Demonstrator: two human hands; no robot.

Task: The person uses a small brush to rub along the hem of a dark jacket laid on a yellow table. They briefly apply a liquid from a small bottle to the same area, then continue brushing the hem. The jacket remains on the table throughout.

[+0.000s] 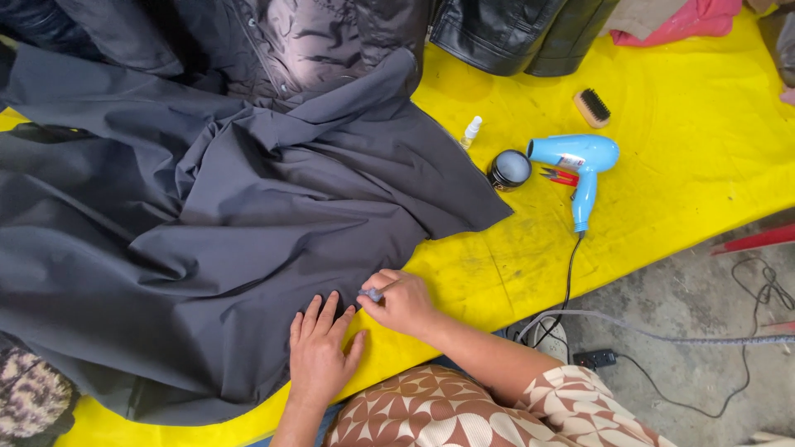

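Left hand (319, 352) flat, fingers spread, pressing the dark grey garment (207, 232) onto the yellow table (662, 157); right hand (402, 302) just beside it pinches a small grey object (370, 294) at the fabric edge; blue hair dryer (580, 165) well apart.

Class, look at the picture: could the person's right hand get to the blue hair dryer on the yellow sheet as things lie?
Probably yes: between the right hand and the blue hair dryer lies only bare yellow sheet.
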